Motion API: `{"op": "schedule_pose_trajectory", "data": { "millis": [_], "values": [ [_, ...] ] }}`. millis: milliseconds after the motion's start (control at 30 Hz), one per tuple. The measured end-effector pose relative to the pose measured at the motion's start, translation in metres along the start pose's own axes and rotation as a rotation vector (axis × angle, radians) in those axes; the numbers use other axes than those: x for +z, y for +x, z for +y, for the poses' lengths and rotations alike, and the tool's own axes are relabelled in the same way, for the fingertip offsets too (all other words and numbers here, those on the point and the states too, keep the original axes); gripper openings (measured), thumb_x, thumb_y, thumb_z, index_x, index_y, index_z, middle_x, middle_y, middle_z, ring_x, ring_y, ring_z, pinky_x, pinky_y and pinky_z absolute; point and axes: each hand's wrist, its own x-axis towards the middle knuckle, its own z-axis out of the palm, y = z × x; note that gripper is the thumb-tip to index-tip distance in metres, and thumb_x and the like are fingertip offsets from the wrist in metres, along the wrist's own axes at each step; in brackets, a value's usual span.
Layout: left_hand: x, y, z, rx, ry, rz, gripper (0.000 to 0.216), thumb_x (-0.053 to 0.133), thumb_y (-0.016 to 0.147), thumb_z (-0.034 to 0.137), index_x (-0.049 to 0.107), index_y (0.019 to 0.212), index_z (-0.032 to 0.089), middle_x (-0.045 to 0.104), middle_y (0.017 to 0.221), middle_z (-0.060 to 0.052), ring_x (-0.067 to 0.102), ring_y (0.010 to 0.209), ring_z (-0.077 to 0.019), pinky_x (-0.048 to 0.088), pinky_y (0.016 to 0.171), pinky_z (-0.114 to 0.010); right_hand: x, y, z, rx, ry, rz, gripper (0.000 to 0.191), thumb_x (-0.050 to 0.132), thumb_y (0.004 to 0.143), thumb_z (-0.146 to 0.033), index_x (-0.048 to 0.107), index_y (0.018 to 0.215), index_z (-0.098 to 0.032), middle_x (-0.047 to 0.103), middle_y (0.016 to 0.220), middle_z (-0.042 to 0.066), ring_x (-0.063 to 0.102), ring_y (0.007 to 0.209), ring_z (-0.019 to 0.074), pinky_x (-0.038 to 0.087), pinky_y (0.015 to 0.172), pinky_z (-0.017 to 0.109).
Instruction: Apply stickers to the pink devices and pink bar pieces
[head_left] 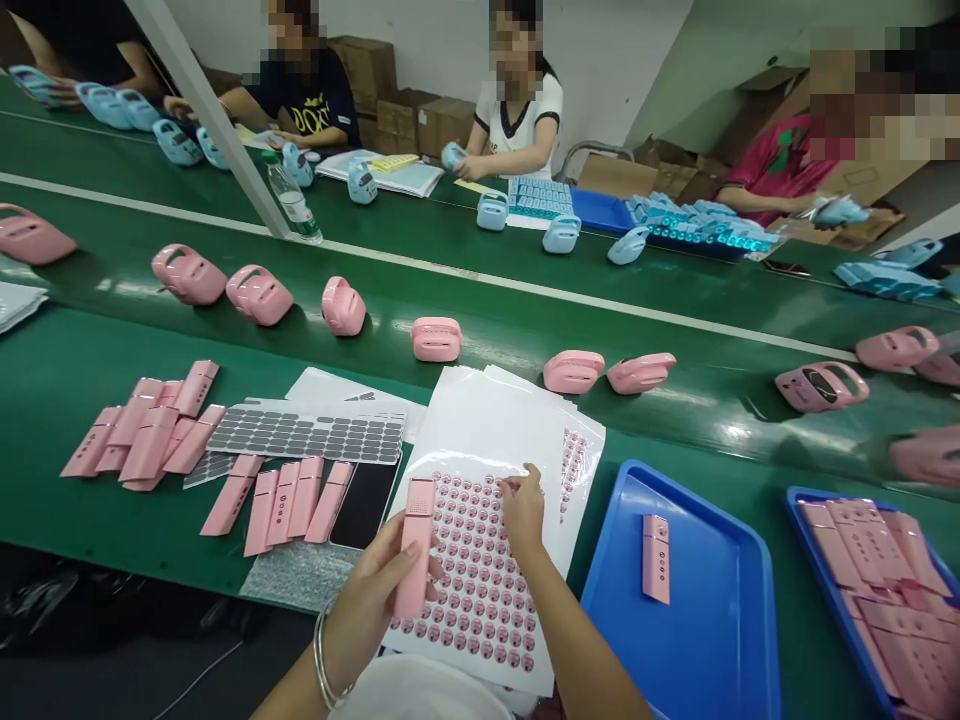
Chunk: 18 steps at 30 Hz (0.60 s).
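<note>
Pink plastic lay in the left hand [375, 575]: one slim device [420, 530] held over the left side of the white sticker sheet [480, 425], thumb across its front and fingers curled round behind. From where I sat, the right hand [525, 515] showed thumb and forefinger brought nearly together at the upper right of the rows of round stickers [491, 577]; whether one was caught between them I could not tell. I took the step in hand to be lifting a single sticker for that device. As I judged it, the next move called for a clean peel by the edge, with the device kept steady so the sticker could be laid straight.

Then I counted. Five loose pieces [306, 500] lay beside one black-screened phone [364, 505], and roughly nine more made a heap [150, 440] farther left, though overlaps kept me unsure. One piece [656, 560] lay alone in the nearer blue tray [697, 660]; the second blue tray [815, 560] held too many overlapped ones to number. I made out about eleven pink handled units [436, 340] on the near belt [495, 318], some cut off by the edge, one bottle [296, 210], and at least four co-workers [525, 125] opposite.
</note>
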Motion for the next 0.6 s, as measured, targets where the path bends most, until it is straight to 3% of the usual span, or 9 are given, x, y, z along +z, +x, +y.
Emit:
{"op": "schedule_pose_trajectory", "data": {
  "millis": [167, 367, 500, 600],
  "values": [
    [0.005, -0.002, -0.005, 0.018, 0.005, -0.024, 0.051, 0.053, 0.081, 0.036, 0.035, 0.127, 0.022, 0.059, 0.072, 0.0, 0.052, 0.06, -0.0132, 0.044, 0.055, -0.028, 0.008, -0.009, -0.006, 0.051, -0.008, 0.07, 0.05, 0.048, 0.078, -0.026, 0.037, 0.125, -0.012, 0.06, 0.089, 0.008, 0.057, 0.087, 0.0262, 0.047, 0.075, 0.038],
    [0.004, 0.0, -0.011, -0.003, -0.001, 0.011, 0.054, 0.055, 0.08, 0.039, 0.038, 0.128, 0.021, 0.059, 0.072, -0.001, 0.052, 0.062, -0.0127, 0.044, 0.057, -0.027, 0.004, 0.007, -0.011, 0.18, 0.063, -0.01, 0.034, 0.057, 0.077, -0.02, 0.046, 0.109, -0.016, 0.057, 0.074, -0.001, 0.056, 0.064, 0.0156, 0.046, 0.06, 0.03],
    [0.008, -0.001, -0.014, -0.024, -0.041, 0.028, 0.059, 0.055, 0.079, 0.042, 0.037, 0.131, 0.022, 0.06, 0.079, -0.003, 0.051, 0.059, -0.0122, 0.043, 0.054, -0.027, -0.012, 0.009, -0.03, 0.244, 0.18, -0.078, 0.032, 0.061, 0.073, -0.026, 0.042, 0.098, -0.019, 0.059, 0.07, -0.002, 0.054, 0.056, 0.0159, 0.043, 0.05, 0.028],
    [0.015, -0.006, -0.015, -0.054, -0.072, 0.042, 0.064, 0.06, 0.075, 0.042, 0.037, 0.132, 0.023, 0.063, 0.086, -0.005, 0.053, 0.059, -0.0123, 0.044, 0.055, -0.027, -0.042, -0.012, -0.067, 0.217, 0.31, -0.161, 0.04, 0.063, 0.071, -0.035, 0.034, 0.096, -0.023, 0.063, 0.075, -0.001, 0.056, 0.059, 0.0161, 0.041, 0.048, 0.026]
  ]
}}
